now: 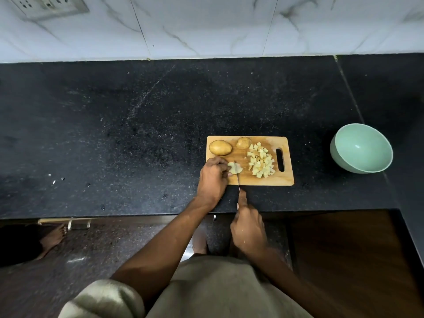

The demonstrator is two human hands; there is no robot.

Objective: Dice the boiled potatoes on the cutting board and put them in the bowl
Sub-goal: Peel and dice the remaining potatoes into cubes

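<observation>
A wooden cutting board (284, 180) lies on the black counter. On its far left sits a whole potato (220, 147), and beside it a potato half (244, 143). A pile of diced potato (261, 160) covers the board's right side. My left hand (212, 177) presses a pale potato piece (234, 168) onto the board's near left corner. My right hand (247, 223) grips a knife (237, 180) whose thin blade cuts down through that piece. A mint green bowl (339, 143), empty inside, stands to the right of the board.
The black granite counter (137, 125) stretches wide to the left and behind the board. A white marble-tiled wall (206, 26) rises at the back, with a socket plate (46, 5) at top left. The counter's front edge runs just below my right hand.
</observation>
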